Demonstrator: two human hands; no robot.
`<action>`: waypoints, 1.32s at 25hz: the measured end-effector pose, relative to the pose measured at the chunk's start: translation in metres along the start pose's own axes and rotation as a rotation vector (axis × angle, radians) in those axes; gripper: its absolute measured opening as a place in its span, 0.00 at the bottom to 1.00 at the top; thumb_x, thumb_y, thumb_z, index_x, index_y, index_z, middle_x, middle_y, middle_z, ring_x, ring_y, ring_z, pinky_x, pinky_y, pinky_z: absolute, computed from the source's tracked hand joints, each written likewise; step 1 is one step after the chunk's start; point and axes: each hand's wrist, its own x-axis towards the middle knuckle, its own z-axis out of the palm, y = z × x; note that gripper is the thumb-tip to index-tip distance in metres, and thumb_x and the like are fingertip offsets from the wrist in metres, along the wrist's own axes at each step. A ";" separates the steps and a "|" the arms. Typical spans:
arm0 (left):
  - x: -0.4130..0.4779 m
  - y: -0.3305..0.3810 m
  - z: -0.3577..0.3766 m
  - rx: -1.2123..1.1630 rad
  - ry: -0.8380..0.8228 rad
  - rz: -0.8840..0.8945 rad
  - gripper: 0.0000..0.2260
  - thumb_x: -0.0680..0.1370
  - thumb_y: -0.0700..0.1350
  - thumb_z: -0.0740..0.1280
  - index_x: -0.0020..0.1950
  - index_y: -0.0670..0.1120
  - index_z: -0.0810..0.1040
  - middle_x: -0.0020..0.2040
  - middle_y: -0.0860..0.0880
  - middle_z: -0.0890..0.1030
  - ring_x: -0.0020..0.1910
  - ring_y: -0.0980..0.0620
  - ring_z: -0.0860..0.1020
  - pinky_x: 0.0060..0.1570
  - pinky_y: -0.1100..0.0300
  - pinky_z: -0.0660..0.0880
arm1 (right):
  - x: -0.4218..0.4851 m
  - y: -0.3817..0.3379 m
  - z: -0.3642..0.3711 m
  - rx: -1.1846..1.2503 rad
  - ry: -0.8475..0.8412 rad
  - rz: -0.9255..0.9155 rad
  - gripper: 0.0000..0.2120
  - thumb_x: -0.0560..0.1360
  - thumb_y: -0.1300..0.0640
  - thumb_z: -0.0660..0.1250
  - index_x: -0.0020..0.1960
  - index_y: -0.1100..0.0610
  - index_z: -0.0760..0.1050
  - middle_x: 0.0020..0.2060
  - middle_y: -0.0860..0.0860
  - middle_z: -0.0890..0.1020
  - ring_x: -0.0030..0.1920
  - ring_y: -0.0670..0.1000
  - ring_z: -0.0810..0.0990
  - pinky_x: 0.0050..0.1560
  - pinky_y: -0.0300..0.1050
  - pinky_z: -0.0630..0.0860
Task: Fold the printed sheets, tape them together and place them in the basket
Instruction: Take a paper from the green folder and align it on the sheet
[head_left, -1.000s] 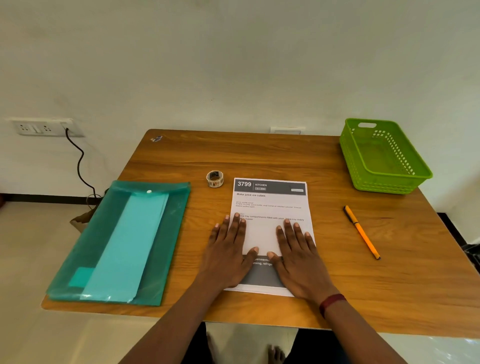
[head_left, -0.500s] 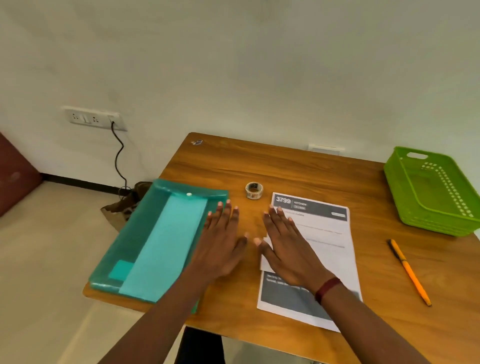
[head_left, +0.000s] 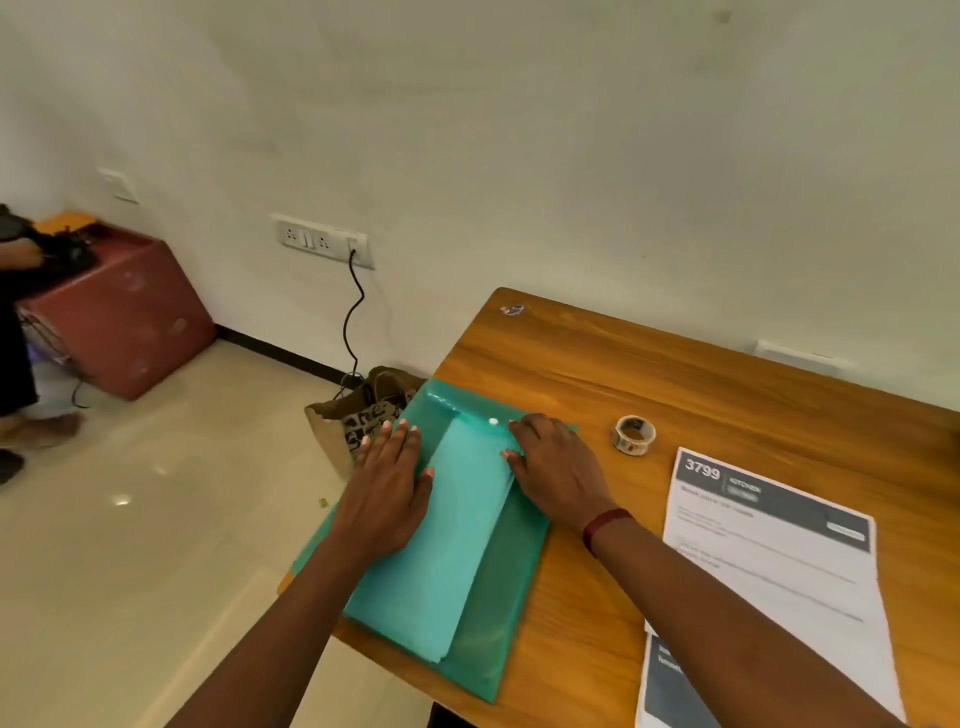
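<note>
A green translucent folder (head_left: 498, 587) with pale sheets inside lies at the table's left edge. My left hand (head_left: 387, 493) rests flat on its left side, fingers straight. My right hand (head_left: 558, 470) lies on its upper right part near the white snap button, fingertips bent down onto the flap. A printed sheet (head_left: 769, 566) headed 3799 lies flat to the right, under my right forearm. A small roll of tape (head_left: 634, 435) stands between folder and sheet. The basket is out of view.
The wooden table (head_left: 675, 374) stands against a white wall. A paper bag (head_left: 358, 415) sits on the floor by the table's left edge, below a wall socket with a black cable. A red box (head_left: 124, 312) and a person's legs are at far left.
Both hands left the printed sheet and moved left onto the green folder. The view swung left, so the basket and the pen went out of sight.
</note>
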 end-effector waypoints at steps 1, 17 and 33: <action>0.000 -0.003 0.002 -0.008 -0.006 -0.018 0.27 0.83 0.53 0.54 0.79 0.43 0.55 0.80 0.43 0.55 0.79 0.45 0.50 0.77 0.48 0.45 | 0.006 -0.002 0.004 -0.013 0.029 0.002 0.20 0.80 0.48 0.61 0.68 0.55 0.72 0.61 0.54 0.77 0.61 0.55 0.74 0.61 0.50 0.71; -0.001 -0.001 0.022 0.014 0.020 -0.252 0.31 0.79 0.65 0.49 0.77 0.50 0.60 0.77 0.41 0.62 0.75 0.41 0.61 0.73 0.45 0.59 | 0.023 -0.002 0.017 -0.185 0.099 -0.035 0.10 0.81 0.53 0.61 0.55 0.54 0.79 0.46 0.53 0.79 0.46 0.56 0.77 0.45 0.52 0.72; 0.002 0.003 0.019 -0.027 0.055 -0.268 0.29 0.81 0.60 0.57 0.78 0.47 0.61 0.76 0.45 0.64 0.73 0.45 0.64 0.69 0.45 0.65 | 0.038 0.002 0.014 -0.142 0.140 -0.003 0.12 0.82 0.54 0.56 0.55 0.54 0.79 0.48 0.52 0.80 0.48 0.56 0.78 0.46 0.52 0.72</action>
